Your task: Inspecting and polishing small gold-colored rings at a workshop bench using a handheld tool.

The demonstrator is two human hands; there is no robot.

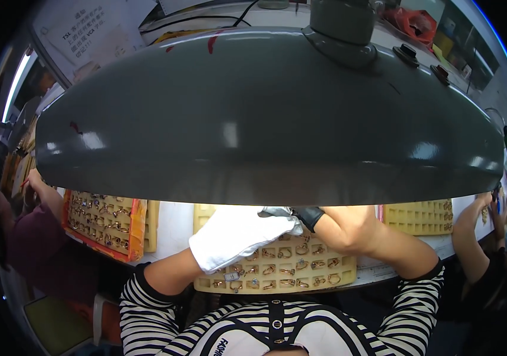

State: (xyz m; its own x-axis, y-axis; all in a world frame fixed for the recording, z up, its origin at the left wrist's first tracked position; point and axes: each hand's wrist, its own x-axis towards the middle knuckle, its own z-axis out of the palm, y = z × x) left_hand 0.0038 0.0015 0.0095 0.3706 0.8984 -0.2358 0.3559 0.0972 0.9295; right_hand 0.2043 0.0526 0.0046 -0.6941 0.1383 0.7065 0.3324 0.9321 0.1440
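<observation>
Slotted cream ring tray (pixel 275 289) lies at the bench edge, close to the wearer's chest, rows of gold-toned rings (pixel 285 252) seated in its slots, probably to keep each one separate and easy to reach. A small white tag (pixel 231 276) lies among them. Left hand (pixel 227 237), white-gloved, over the tray's upper left, perhaps gloved to spare the metal fingerprints; right hand (pixel 309 218), black-covered, meets it from the other side. Hands together, but cannot tell whether either grips anything: the grey lamp hood (pixel 265 124) cuts off the fingers and the tray's far part. Hood sits low, likely to throw light on close work. Red-rimmed ring tray (pixel 138 231) to the left, another cream tray (pixel 405 219) to the right, partly covered. Neighbours' arms at both sides, blurred; their work unreadable.
</observation>
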